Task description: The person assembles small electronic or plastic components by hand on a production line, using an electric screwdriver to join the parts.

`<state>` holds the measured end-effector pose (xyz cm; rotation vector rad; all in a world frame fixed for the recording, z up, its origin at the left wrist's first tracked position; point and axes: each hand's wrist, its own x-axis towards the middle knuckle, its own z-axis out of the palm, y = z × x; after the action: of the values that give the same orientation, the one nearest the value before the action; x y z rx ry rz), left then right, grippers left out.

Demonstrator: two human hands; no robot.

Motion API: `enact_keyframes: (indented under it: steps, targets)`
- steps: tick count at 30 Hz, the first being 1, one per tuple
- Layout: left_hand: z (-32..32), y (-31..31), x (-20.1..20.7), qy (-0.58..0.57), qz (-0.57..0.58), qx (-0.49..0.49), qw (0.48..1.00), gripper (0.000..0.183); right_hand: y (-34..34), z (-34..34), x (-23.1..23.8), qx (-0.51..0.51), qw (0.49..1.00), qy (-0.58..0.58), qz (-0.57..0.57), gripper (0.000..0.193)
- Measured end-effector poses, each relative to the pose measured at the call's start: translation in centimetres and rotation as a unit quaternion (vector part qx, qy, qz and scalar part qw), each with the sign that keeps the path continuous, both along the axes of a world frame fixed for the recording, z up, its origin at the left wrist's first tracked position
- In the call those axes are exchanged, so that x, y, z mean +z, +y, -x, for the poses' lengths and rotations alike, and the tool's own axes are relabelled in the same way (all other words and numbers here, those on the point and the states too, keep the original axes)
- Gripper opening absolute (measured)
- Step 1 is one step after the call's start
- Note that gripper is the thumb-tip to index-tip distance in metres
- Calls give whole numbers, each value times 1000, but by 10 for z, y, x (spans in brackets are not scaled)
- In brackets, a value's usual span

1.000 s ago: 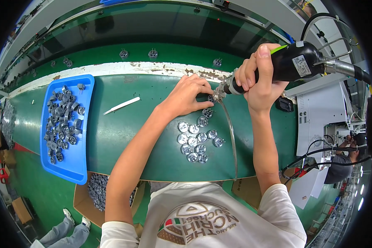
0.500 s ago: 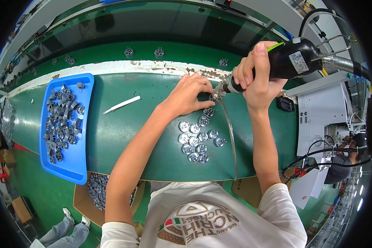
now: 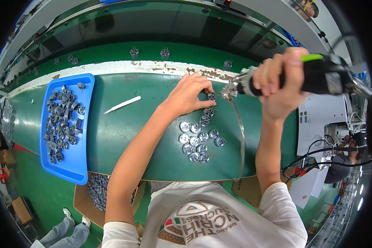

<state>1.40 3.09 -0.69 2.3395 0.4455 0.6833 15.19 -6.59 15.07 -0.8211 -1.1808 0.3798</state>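
My left hand (image 3: 189, 95) rests on the green bench, thumb and fingers closed round a small round component (image 3: 212, 96) with metal pins. In my right hand (image 3: 282, 82) is a black electric screwdriver (image 3: 324, 76), held almost level and blurred by motion. Its metal nose (image 3: 230, 89) stands a short way to the right of the component, apart from it. A clear tube (image 3: 242, 140) hangs from the nose toward the bench's near edge. Just below my left hand lie several similar round components (image 3: 194, 141) with shiny faces.
A blue tray (image 3: 87, 144) heaped with grey components lies at the left. White tweezers (image 3: 122, 104) lie between it and my left arm. Beyond a chipped white ledge (image 3: 153, 67), a green conveyor belt (image 3: 111, 53) carries several components. A cardboard box of parts (image 3: 84, 202) stands below the bench.
My right hand has drawn the screwdriver to the right, off the component in my left hand. My left hand stays in place. The components on the belt have shifted slightly right.
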Motion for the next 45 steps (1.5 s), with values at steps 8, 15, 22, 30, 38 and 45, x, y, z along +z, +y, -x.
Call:
enact_keyframes:
  steps: [8,15,22,30,38,45]
  targets:
    - [0,1,-2,-12,-10,16,1000,36,2,-3,1,10,999,39,-15,15]
    - [0,2,-2,-16,-3,10,1000,36,14,2,-16,-7,1000,12,23,14]
    - [0,2,-3,-52,-23,12,998,38,16,7,-19,-11,999,-2,32,14]
    - [-1,1,-2,-51,-19,14,998,38,17,6,-21,-18,999,-7,34,13]
    - [-1,3,-4,-43,-17,12,999,37,18,7,-23,-14,999,-2,35,12]
    - [0,1,-4,-45,-17,17,999,38,21,6,-24,-17,999,-9,37,13]
